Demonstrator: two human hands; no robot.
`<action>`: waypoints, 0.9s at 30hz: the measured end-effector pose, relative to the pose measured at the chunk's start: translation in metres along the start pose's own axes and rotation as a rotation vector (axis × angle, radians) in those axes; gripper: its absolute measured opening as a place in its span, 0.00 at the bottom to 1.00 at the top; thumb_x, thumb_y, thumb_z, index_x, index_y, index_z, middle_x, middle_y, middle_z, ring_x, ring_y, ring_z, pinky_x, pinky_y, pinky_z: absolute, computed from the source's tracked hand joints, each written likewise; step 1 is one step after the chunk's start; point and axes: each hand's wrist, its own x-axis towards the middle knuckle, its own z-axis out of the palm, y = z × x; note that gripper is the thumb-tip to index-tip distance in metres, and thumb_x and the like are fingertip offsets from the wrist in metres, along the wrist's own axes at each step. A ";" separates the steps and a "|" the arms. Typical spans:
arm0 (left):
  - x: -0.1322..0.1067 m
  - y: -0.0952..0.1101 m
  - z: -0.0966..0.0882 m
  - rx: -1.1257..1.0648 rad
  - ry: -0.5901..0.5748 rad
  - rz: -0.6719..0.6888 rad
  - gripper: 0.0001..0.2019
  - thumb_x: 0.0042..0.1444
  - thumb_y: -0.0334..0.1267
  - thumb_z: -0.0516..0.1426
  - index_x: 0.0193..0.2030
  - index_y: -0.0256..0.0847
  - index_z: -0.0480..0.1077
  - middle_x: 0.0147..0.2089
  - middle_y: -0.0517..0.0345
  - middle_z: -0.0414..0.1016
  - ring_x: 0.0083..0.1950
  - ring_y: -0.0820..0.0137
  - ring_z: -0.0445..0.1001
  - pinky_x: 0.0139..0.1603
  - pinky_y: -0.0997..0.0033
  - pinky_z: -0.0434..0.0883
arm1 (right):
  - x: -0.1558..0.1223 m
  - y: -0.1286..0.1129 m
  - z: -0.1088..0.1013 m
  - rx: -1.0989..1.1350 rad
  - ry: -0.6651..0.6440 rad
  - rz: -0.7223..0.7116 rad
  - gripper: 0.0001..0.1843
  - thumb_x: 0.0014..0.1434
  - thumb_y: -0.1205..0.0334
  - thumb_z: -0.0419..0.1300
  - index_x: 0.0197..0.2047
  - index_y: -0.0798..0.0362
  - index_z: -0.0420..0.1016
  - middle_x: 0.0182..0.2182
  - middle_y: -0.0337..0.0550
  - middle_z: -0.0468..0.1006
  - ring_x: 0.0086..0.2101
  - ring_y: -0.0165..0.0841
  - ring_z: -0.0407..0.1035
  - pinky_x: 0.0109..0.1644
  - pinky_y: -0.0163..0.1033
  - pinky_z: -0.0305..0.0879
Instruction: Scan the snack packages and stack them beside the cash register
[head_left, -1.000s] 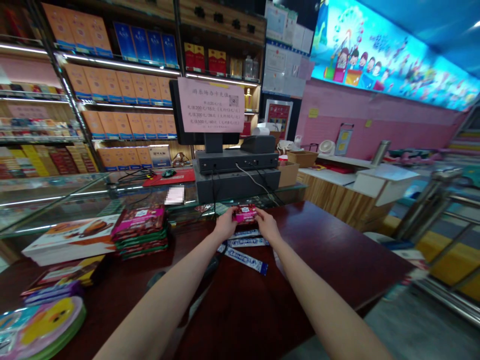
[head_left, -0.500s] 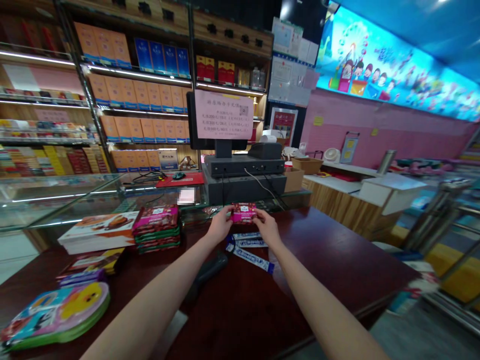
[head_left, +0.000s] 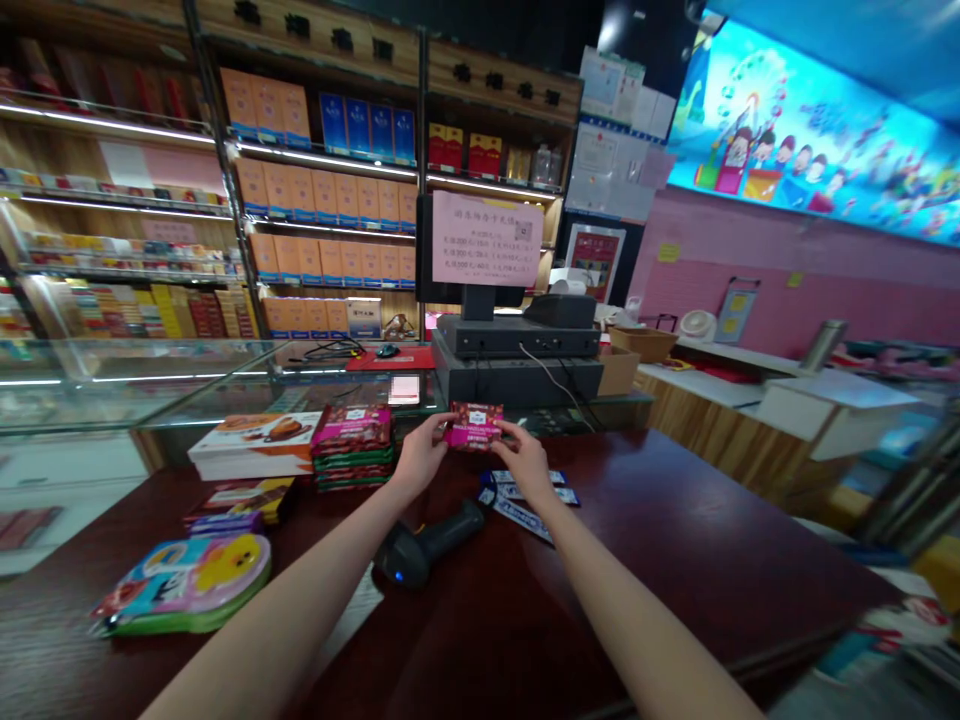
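Note:
Both my hands hold a small pink and dark red snack packet [head_left: 473, 426] above the dark red counter [head_left: 675, 560]. My left hand [head_left: 420, 455] pinches its left end and my right hand [head_left: 525, 462] pinches its right end. Blue and white wrapped bars [head_left: 525, 500] lie on the counter just under my right hand. A stack of similar pink and green packets [head_left: 352, 447] sits to the left of my left hand. A black barcode scanner [head_left: 427, 540] lies on the counter below my left forearm.
Behind the packet stands a cash register with a monitor [head_left: 487, 250] carrying a pink sign. A white flat box [head_left: 251, 447], smaller packets [head_left: 240, 500] and a colourful round cartoon pack [head_left: 187, 585] lie at the left. A glass display case [head_left: 150, 385] and stocked shelves fill the back left.
The view has swung left, so the hands and packet sit nearer the stacked packets. The scanner has come into full view. Both hands keep their hold on the packet.

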 end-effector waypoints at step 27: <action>-0.052 -0.029 -0.063 0.041 0.167 0.030 0.24 0.55 0.30 0.54 0.59 0.49 0.70 0.58 0.59 0.77 0.55 0.66 0.78 0.56 0.63 0.74 | -0.017 -0.038 0.056 0.025 -0.090 -0.250 0.22 0.59 0.60 0.62 0.57 0.45 0.78 0.54 0.45 0.78 0.54 0.41 0.72 0.60 0.47 0.68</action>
